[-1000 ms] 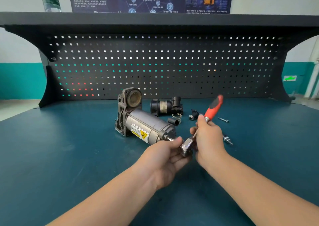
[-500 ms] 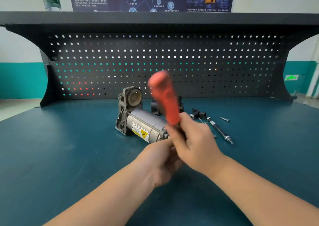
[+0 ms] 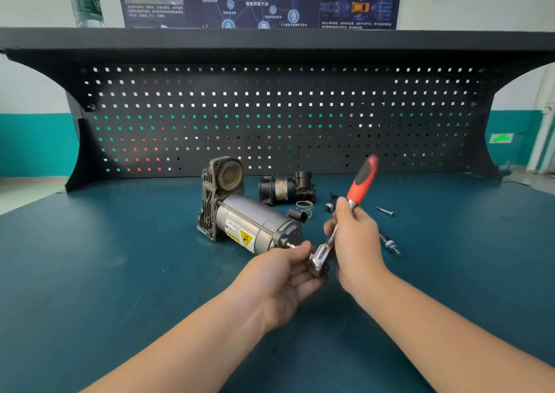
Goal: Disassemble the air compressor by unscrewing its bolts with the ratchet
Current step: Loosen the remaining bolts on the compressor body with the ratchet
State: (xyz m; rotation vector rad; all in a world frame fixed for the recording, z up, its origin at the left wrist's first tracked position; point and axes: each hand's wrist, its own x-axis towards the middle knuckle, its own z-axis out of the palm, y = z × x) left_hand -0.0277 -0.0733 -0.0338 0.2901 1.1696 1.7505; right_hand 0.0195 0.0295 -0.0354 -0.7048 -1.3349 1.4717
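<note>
Red-handled ratchet point(image 3: 345, 227) gripped by right hand point(image 3: 357, 242), left hand point(image 3: 288, 272) cupping its head

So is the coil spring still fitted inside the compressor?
No, the coil spring lies loose on the bench top, behind the air compressor and beside the detached black part.

right hand point(image 3: 356, 239) holding ratchet point(image 3: 345, 221), compressor point(image 3: 249, 221) behind

Bare forearms, no sleeves; hands seemingly ungloved.
</note>
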